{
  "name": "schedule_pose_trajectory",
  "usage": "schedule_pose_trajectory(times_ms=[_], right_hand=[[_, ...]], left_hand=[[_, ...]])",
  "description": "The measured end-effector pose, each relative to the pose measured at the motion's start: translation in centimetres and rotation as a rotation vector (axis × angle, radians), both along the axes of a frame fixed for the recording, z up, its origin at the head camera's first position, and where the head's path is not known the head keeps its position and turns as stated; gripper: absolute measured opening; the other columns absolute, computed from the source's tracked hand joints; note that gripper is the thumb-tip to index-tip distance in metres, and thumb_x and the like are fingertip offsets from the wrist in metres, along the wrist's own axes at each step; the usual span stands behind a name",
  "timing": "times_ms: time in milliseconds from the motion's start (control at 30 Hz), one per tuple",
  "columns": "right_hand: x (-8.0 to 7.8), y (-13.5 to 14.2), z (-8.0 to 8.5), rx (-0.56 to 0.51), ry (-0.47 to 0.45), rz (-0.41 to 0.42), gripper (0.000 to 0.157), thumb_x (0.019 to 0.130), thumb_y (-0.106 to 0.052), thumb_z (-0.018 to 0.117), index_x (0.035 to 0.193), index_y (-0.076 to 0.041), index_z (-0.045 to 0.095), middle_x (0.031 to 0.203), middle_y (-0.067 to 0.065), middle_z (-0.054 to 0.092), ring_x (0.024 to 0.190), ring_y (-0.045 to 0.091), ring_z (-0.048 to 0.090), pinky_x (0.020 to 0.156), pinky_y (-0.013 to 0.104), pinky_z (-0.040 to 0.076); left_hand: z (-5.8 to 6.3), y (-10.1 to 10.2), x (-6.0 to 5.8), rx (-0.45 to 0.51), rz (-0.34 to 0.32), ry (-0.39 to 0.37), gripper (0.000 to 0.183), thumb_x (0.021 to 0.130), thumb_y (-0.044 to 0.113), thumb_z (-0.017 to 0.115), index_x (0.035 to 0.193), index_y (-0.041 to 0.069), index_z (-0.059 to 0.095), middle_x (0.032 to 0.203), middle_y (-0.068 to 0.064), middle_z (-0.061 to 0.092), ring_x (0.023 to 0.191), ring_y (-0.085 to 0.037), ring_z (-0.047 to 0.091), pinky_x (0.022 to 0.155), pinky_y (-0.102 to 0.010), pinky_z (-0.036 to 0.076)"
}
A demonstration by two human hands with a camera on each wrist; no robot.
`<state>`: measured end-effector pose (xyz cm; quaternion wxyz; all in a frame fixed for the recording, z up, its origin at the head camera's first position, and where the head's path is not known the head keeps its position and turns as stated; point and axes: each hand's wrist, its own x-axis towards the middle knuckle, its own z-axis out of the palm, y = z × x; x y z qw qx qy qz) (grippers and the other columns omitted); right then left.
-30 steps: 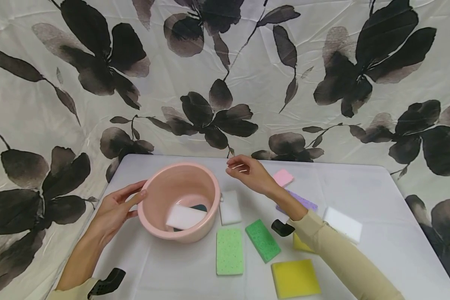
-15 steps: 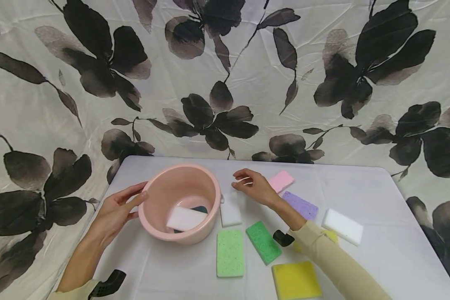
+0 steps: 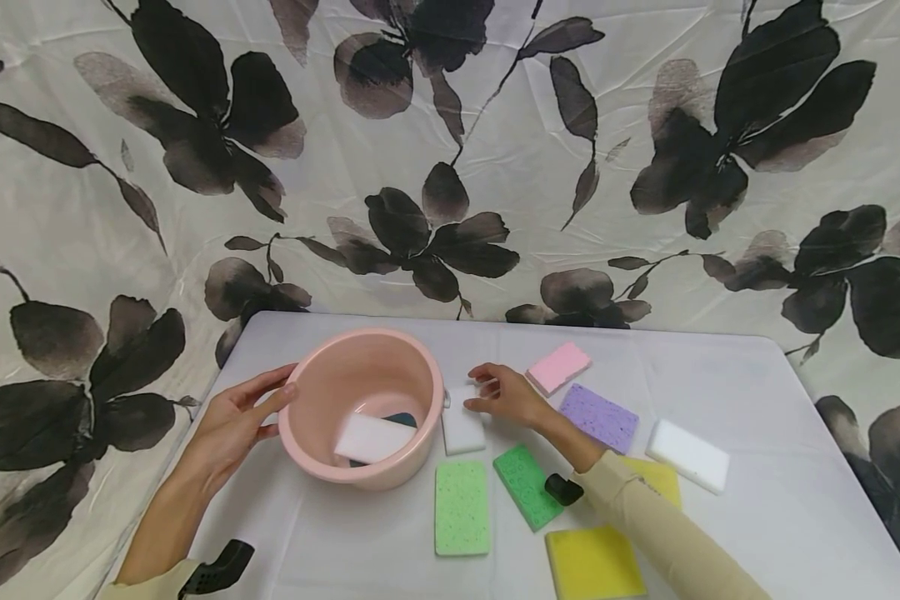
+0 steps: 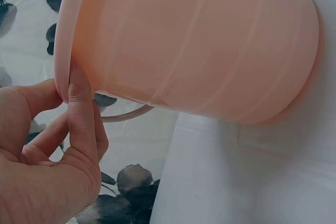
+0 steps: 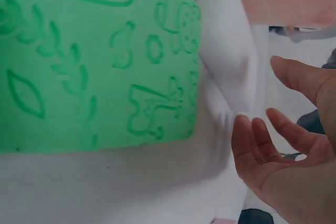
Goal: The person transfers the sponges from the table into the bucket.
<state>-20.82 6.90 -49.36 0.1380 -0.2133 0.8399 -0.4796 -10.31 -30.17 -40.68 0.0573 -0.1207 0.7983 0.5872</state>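
My left hand pinches the rim of a pink bucket at its left side, thumb and fingers on either side of the rim in the left wrist view. Inside the bucket lie a white sponge and a dark piece partly under it. Over the far end of another white sponge, which lies against the bucket's right side, hovers my right hand. Its thumb and fingers are spread apart with nothing between them. In the right wrist view a green sponge with raised drawings fills the left.
Near the bucket lies a light green sponge. Farther right are a pink sponge, a purple sponge, a white block and two yellow sponges, one partly under my right sleeve. A floral cloth hangs behind the table.
My right hand has come down and toward me, from beyond the white sponge to just over its far end. The left hand and bucket have stayed put.
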Motion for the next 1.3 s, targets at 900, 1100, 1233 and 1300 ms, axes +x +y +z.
schedule_pose_trajectory(times_ms=[900, 1100, 1233, 1300], right_hand=[[0.7, 0.5, 0.0, -0.103, -0.206, -0.124, 0.035, 0.092, -0.007, 0.077, 0.123, 0.001, 0.061, 0.108, 0.015, 0.064, 0.091, 0.020, 0.067, 0.077, 0.035, 0.063], [0.6, 1.3, 1.3, -0.208, -0.242, -0.141, 0.036, 0.092, -0.003, 0.076, 0.124, 0.002, 0.061, 0.109, 0.018, 0.062, 0.088, 0.021, 0.068, 0.081, 0.044, 0.062], [0.4, 2.1, 2.0, -0.214, -0.249, -0.147, 0.037, 0.091, -0.002, 0.076, 0.125, 0.003, 0.061, 0.111, 0.020, 0.063, 0.087, 0.021, 0.069, 0.082, 0.048, 0.061], [0.3, 2.5, 2.3, -0.208, -0.249, -0.157, 0.038, 0.091, -0.002, 0.077, 0.125, 0.003, 0.062, 0.110, 0.019, 0.064, 0.087, 0.020, 0.069, 0.082, 0.049, 0.061]], left_hand=[[0.1, 0.1, 0.1, -0.009, -0.001, -0.007, 0.073, 0.099, 0.044, 0.067, 0.156, 0.007, 0.043, 0.158, -0.016, 0.040, 0.102, 0.004, 0.062, 0.084, -0.023, 0.058], [0.1, 0.1, 0.1, -0.012, 0.002, -0.006, 0.073, 0.099, 0.045, 0.067, 0.156, 0.007, 0.043, 0.158, -0.017, 0.040, 0.102, 0.004, 0.062, 0.084, -0.023, 0.058], [0.1, 0.1, 0.0, -0.014, 0.001, -0.007, 0.072, 0.099, 0.044, 0.067, 0.156, 0.007, 0.043, 0.159, -0.017, 0.040, 0.101, 0.005, 0.062, 0.084, -0.022, 0.058], [0.1, 0.1, 0.0, -0.007, -0.001, -0.003, 0.072, 0.099, 0.043, 0.068, 0.156, 0.006, 0.043, 0.158, -0.016, 0.040, 0.101, 0.005, 0.062, 0.083, -0.022, 0.058]])
